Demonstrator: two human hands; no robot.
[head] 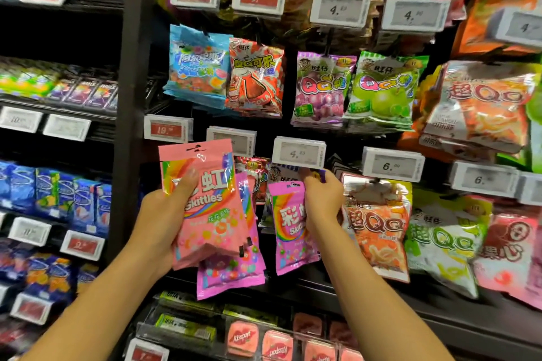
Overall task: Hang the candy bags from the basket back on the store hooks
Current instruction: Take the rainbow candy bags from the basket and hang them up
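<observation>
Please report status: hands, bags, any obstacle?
Left hand grips pink Skittles bags. Right hand pinches magenta bag top under price tag. Tag blocks view of hook.

The left hand [159,214] gripped a stack of pink Skittles bags [209,214]; the right hand [321,199] pinched a magenta Skittles bag [289,228] beneath a price tag [298,152].

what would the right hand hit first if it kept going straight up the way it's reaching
Most likely the white price tag directly above the right hand, which pinches the top of a magenta candy bag. Depth is unclear, so the hand may pass under the tag toward the hook behind it.
</observation>
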